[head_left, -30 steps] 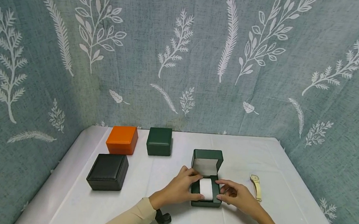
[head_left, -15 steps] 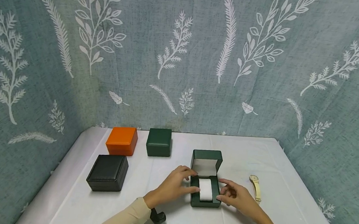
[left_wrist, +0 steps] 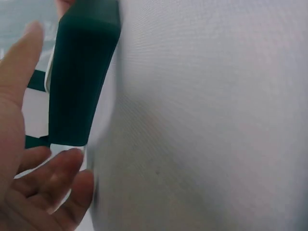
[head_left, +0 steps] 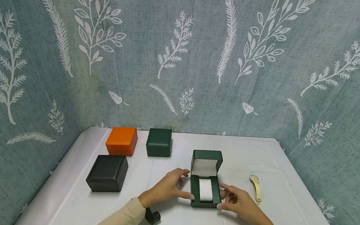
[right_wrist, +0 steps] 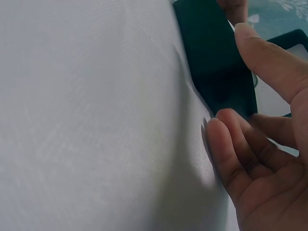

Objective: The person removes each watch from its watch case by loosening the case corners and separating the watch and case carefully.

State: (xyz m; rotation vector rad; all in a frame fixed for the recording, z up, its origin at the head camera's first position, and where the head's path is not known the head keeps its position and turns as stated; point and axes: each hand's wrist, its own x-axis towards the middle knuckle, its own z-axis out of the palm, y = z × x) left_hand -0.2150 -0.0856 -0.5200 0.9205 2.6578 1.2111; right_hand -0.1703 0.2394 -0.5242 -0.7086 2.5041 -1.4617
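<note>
A green watch box stands with its lid up, showing a pale lining and a white cushion in its base. My left hand is at the box's left side, thumb tip by the front left corner, fingers spread and loosely bent. On the opposite side, the thumb and index fingertips of my right hand rest against the box wall. The right wrist view has the green box wall between that thumb and the lower fingers. A gold watch lies on the table, right of the right hand.
Left of the hands are three closed boxes: an orange box at the back, a green box beside it, and a black box nearer. A white cloth covers the table. Patterned curtain surrounds its back and sides.
My left hand has moved left, off the cushion and out of the box to its left side. My right hand stays at the right side, its thumb slightly lower. Box and watch keep their places.
</note>
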